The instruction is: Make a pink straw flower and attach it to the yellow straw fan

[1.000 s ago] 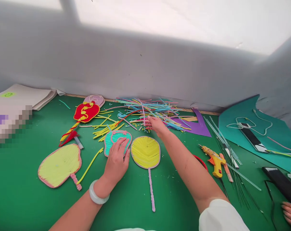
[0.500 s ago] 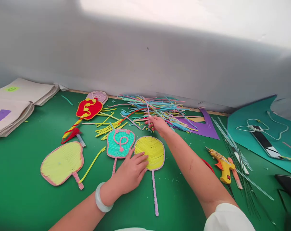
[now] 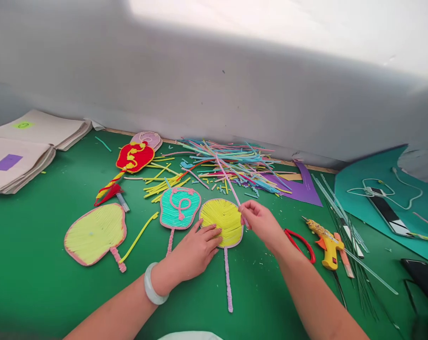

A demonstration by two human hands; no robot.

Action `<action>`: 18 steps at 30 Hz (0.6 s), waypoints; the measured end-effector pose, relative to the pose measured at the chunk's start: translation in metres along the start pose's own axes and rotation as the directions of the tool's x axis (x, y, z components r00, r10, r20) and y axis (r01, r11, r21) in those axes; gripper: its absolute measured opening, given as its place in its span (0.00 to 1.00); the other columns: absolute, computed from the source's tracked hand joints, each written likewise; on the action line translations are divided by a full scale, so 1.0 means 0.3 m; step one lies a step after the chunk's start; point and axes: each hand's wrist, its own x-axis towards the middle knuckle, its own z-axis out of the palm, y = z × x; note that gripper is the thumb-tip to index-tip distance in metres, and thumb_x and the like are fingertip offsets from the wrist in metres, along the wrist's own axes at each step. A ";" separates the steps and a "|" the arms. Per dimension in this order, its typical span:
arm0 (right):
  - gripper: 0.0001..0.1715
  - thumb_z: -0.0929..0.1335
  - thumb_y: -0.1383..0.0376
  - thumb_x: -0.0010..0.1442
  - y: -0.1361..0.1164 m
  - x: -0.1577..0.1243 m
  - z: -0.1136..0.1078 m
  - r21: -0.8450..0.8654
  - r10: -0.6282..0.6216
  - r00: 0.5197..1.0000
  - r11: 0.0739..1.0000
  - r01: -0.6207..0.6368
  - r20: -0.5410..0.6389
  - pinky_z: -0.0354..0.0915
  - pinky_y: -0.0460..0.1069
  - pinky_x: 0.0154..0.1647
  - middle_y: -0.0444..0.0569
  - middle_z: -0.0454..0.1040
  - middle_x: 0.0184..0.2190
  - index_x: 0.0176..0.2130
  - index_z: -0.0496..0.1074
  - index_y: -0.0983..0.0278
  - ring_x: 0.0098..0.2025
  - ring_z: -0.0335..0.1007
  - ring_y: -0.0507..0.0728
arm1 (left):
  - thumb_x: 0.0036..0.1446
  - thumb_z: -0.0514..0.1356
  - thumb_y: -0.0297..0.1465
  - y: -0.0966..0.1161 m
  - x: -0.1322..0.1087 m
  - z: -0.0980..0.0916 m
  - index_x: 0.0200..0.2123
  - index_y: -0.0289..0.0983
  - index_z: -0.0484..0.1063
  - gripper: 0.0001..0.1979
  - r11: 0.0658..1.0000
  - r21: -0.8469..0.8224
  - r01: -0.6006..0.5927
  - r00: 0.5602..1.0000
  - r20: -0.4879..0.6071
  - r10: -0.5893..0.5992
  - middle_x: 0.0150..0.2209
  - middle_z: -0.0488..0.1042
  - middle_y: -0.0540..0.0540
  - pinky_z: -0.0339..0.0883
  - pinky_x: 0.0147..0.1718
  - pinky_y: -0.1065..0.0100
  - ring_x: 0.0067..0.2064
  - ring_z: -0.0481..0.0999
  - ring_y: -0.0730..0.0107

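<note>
My left hand (image 3: 194,250), a pale bangle on its wrist, lies with fingers stretched out over the left edge of a round yellow pipe-cleaner fan (image 3: 228,216). This fan has a lilac rim and handle. Just right of it, my right hand (image 3: 259,221) pinches a lilac pipe cleaner (image 3: 229,179) near its lower end; the strip slants up and left over the pile. Beside my left hand is a turquoise fan (image 3: 171,215) with a pink curl, its handle partly covered by that hand. A pale yellow fan (image 3: 95,233) lies farther left.
Behind the fans spreads a pile of coloured pipe cleaners (image 3: 214,150). To the right are red-handled pliers or scissors (image 3: 310,251), a yellow glue gun (image 3: 329,245) and clear glue sticks. A red fan (image 3: 139,159) and an open book (image 3: 19,163) are at the left.
My right hand has drawn the lilac pipe cleaner back from the pile toward me, to the yellow fan's right edge. My left hand stays on the fan. The view has shifted slightly.
</note>
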 end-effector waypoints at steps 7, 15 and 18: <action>0.16 0.62 0.51 0.61 0.123 -0.211 -0.046 -0.420 0.005 0.997 0.907 0.026 0.073 0.57 0.46 0.23 0.39 0.69 0.21 0.32 0.67 0.59 0.23 0.62 0.52 | 0.67 0.51 0.29 -0.003 0.007 0.001 0.54 0.39 0.71 0.15 1.000 0.019 0.001 1.000 -0.013 -0.001 0.58 0.73 0.44 0.52 0.64 0.43 0.62 0.68 0.58; 0.18 0.62 0.49 0.60 0.116 -0.312 -0.120 -0.430 -0.072 0.994 0.903 0.031 -0.080 0.60 0.46 0.22 0.42 0.70 0.21 0.31 0.69 0.59 0.23 0.65 0.53 | 0.67 0.52 0.29 -0.008 0.004 0.009 0.53 0.40 0.72 0.15 1.000 0.012 -0.015 0.999 -0.029 0.015 0.55 0.75 0.43 0.55 0.63 0.42 0.60 0.69 0.57; 0.19 0.64 0.48 0.60 0.086 -0.328 -0.142 -0.347 -0.205 0.932 0.933 0.094 -0.299 0.63 0.46 0.24 0.44 0.72 0.24 0.34 0.71 0.60 0.25 0.68 0.53 | 0.66 0.53 0.27 -0.016 0.003 0.011 0.51 0.39 0.73 0.14 0.999 0.031 -0.028 0.994 -0.109 0.032 0.55 0.75 0.42 0.58 0.61 0.43 0.59 0.70 0.57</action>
